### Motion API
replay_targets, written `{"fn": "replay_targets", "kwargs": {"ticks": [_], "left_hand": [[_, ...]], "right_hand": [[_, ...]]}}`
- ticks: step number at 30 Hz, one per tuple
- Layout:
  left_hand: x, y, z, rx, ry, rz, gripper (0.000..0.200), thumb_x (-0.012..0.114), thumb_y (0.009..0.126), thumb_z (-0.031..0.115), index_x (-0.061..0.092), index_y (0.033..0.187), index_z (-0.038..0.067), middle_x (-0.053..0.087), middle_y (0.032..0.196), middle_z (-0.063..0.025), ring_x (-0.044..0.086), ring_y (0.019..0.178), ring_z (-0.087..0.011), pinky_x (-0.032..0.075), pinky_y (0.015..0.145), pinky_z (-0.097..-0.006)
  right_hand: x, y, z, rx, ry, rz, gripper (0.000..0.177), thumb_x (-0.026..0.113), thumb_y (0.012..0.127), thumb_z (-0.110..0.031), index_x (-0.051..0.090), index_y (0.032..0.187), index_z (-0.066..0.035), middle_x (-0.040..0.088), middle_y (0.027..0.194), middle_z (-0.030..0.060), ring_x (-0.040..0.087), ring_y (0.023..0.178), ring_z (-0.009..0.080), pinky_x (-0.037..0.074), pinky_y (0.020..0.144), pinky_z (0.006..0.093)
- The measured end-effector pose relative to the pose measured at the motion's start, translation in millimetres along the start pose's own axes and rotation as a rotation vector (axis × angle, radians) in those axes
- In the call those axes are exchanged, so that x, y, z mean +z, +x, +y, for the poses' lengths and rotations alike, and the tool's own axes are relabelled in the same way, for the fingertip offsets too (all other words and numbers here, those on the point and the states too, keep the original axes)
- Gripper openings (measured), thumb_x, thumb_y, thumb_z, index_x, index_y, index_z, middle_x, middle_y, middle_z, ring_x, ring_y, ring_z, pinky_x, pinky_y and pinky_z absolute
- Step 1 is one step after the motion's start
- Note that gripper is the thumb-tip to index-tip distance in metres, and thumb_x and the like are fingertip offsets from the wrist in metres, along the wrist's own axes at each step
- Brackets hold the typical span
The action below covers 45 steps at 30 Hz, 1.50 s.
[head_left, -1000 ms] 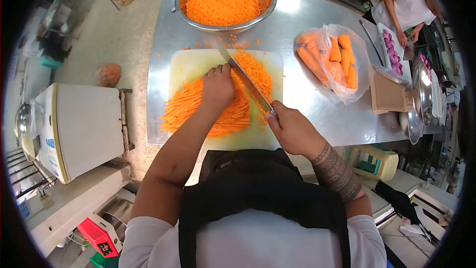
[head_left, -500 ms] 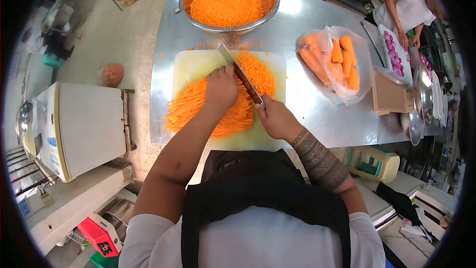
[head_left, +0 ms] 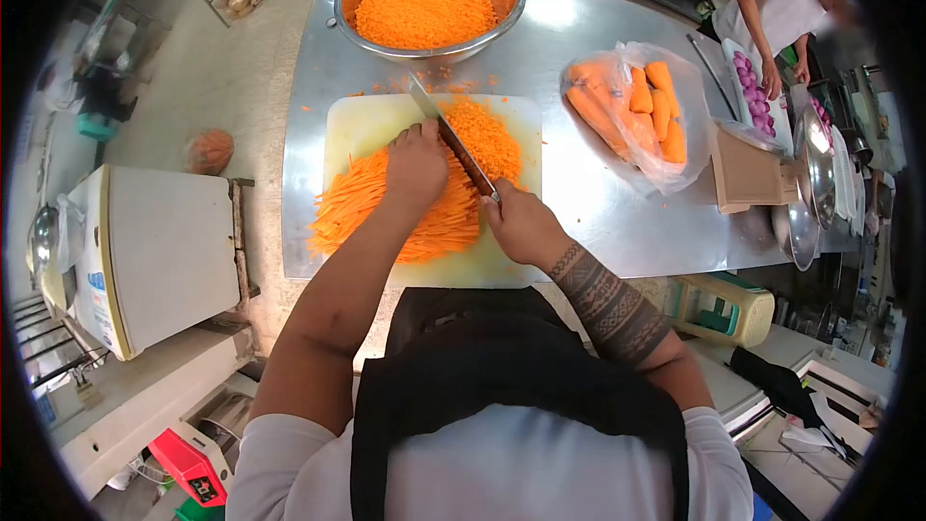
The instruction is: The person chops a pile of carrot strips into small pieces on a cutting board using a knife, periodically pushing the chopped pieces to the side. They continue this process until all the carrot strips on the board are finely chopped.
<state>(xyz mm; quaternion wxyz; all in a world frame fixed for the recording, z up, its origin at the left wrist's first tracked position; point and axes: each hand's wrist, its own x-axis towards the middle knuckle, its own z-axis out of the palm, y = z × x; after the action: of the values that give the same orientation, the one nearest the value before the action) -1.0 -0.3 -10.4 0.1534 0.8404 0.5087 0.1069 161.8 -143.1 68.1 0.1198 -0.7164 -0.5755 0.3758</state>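
My right hand (head_left: 524, 222) is closed round the handle of a large kitchen knife (head_left: 453, 142), whose blade points away to the upper left. Curled fingers of my left hand (head_left: 418, 162) press on the carrot strips (head_left: 371, 203), close beside the blade. These long thin strips are heaped on the left of a pale cutting board (head_left: 386, 118). Finely diced carrot (head_left: 490, 140) lies on the board to the right of the knife. My left fingertips and the knife's cutting edge are partly hidden.
Beyond the board stands a steel bowl (head_left: 514, 14) of diced carrot. A plastic bag of peeled carrots (head_left: 641, 111) lies on the steel table (head_left: 637, 232) at right. Farther right are a cardboard box (head_left: 743, 169) and a co-worker (head_left: 781, 0) at a tray of purple onions (head_left: 752, 96).
The whole view has shifted slightly, so the table and board sit a little farther left and higher. Both hands keep their hold, with the knife in nearly the same place on the board.
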Motion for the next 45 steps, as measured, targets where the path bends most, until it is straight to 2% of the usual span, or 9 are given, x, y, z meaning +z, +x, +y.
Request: {"fn": "replay_targets", "kwargs": {"ticks": [8, 11, 17, 27, 32, 35, 38, 41, 45], "left_hand": [[-15.2, -8.9, -8.1, 0.04, -0.398, 0.214, 0.048, 0.058, 0.107, 0.033, 0.052, 0.144, 0.004, 0.045, 0.156, -0.03, 0.047, 0.143, -0.0485, 0.037, 0.12, -0.059], [-39.9, -41.7, -0.1, 0.243, 0.017, 0.253, 0.058, 0.063, 0.105, 0.04, 0.051, 0.151, 0.007, 0.032, 0.167, -0.0302, 0.031, 0.155, -0.0505, 0.028, 0.124, -0.0658], [-17.9, -122.9, 1.7, 0.466, 0.118, 0.071, 0.104, 0.073, 0.085, 0.071, 0.039, 0.164, 0.012, 0.021, 0.174, -0.0265, 0.02, 0.16, -0.0488, 0.014, 0.123, -0.0749], [10.5, -105.5, 7.1, 0.264, 0.26, 0.084, 0.108, 0.067, 0.086, 0.074, 0.034, 0.167, 0.011, 0.024, 0.175, -0.0197, 0.02, 0.162, -0.0414, 0.013, 0.125, -0.0736], [16.4, -96.9, 13.5, 0.173, 0.311, 0.134, 0.108, 0.065, 0.088, 0.075, 0.033, 0.168, 0.011, 0.022, 0.176, -0.0193, 0.018, 0.163, -0.0403, 0.013, 0.126, -0.0721], [2.0, -96.8, 19.2, 0.188, 0.135, 0.156, 0.103, 0.07, 0.09, 0.067, 0.033, 0.167, 0.01, 0.028, 0.173, -0.0232, 0.02, 0.162, -0.0415, 0.012, 0.127, -0.0696], [-3.5, -90.5, 3.1, 0.084, -0.157, 0.447, 0.073, 0.077, 0.091, 0.052, 0.06, 0.144, 0.006, 0.055, 0.149, -0.0226, 0.044, 0.146, -0.0416, 0.03, 0.12, -0.0658], [-32.6, -63.7, -1.6, -0.159, -0.132, 0.249, 0.036, 0.082, 0.088, 0.036, 0.074, 0.109, 0.008, 0.066, 0.114, -0.0143, 0.058, 0.119, -0.037, 0.043, 0.101, -0.0574], [-23.9, -46.4, 6.1, -0.077, -0.023, 0.245, 0.012, 0.077, 0.088, 0.022, 0.074, 0.089, 0.011, 0.067, 0.1, -0.0092, 0.06, 0.103, -0.0329, 0.043, 0.09, -0.0499]], "right_hand": [[8.4, -36.3, 24.1, -0.001, 0.014, 0.07, 0.033, 0.052, 0.109, -0.032, 0.052, 0.114, 0.0, 0.072, 0.088, 0.0268, 0.071, 0.085, 0.049, 0.055, 0.078, 0.0597], [11.7, -38.8, 27.3, -0.035, 0.034, 0.072, 0.032, 0.052, 0.11, -0.032, 0.051, 0.114, 0.0, 0.072, 0.087, 0.0273, 0.071, 0.084, 0.0495, 0.054, 0.077, 0.0599], [2.3, -46.7, 33.0, -0.029, 0.067, -0.001, 0.033, 0.052, 0.111, -0.032, 0.05, 0.114, 0.001, 0.071, 0.088, 0.0296, 0.07, 0.086, 0.0516, 0.053, 0.078, 0.061], [0.3, -37.4, 54.9, -0.123, 0.206, -0.006, 0.037, 0.054, 0.11, -0.032, 0.052, 0.113, 0.005, 0.069, 0.095, 0.0352, 0.068, 0.094, 0.0539, 0.052, 0.08, 0.0595], [1.5, -39.5, 51.9, -0.1, 0.171, -0.019, 0.031, 0.056, 0.111, -0.026, 0.054, 0.115, 0.004, 0.068, 0.093, 0.0288, 0.071, 0.089, 0.044, 0.054, 0.078, 0.0491], [-4.3, -43.8, 39.3, -0.042, 0.223, -0.061, 0.034, 0.058, 0.108, -0.029, 0.053, 0.112, 0.004, 0.069, 0.092, 0.0303, 0.07, 0.089, 0.0482, 0.053, 0.078, 0.0539], [-7.4, -50.5, 26.0, 0.023, 0.234, -0.081, 0.034, 0.06, 0.106, -0.029, 0.052, 0.11, 0.004, 0.071, 0.092, 0.0301, 0.07, 0.089, 0.0499, 0.053, 0.077, 0.0558], [2.0, -56.6, 28.7, 0.024, 0.229, -0.037, 0.032, 0.062, 0.104, -0.027, 0.052, 0.109, 0.003, 0.071, 0.09, 0.0283, 0.071, 0.088, 0.0487, 0.054, 0.077, 0.055], [15.3, -56.1, 29.0, 0.01, 0.213, 0.033, 0.031, 0.062, 0.103, -0.026, 0.052, 0.11, 0.002, 0.071, 0.088, 0.028, 0.07, 0.088, 0.0489, 0.054, 0.077, 0.0553]]}}
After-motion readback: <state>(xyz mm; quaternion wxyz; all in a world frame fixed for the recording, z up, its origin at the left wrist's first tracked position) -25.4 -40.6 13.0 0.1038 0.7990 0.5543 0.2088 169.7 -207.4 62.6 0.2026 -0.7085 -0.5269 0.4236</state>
